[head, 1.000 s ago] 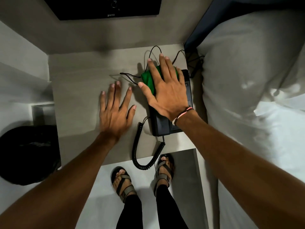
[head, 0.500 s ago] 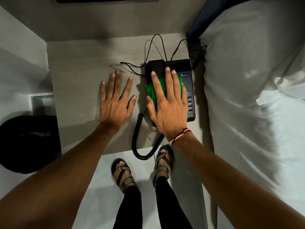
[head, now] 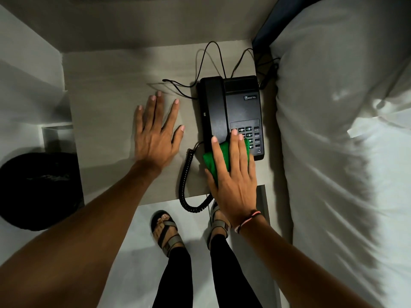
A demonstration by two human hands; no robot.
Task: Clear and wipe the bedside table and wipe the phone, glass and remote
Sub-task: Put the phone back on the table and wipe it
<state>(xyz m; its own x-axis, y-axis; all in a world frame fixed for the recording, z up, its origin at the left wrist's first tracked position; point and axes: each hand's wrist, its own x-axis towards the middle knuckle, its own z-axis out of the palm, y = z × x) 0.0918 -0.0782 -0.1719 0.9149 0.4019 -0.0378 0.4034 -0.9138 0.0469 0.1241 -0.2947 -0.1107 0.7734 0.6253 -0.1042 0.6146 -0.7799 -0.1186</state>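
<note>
The right hand lies flat with its fingers straight, pressing a green cloth onto the near end of the black phone. 1 second ago that hand and cloth were up at the far end of the phone, and half a second ago they were in the middle, so the cloth has slid down the whole top toward the person. Now the far part and the handset show bare, and some of the number keys peek out past the fingertips. That looks like 1 full wipe over the phone, nearly done at its near edge. The left hand has stayed spread flat on the table, just beside the phone, holding nothing. The phone sits at the right side of the table, next to the bed, with its curly cord hanging off the front edge. No glass or remote shows here, so those probably still need wiping.
</note>
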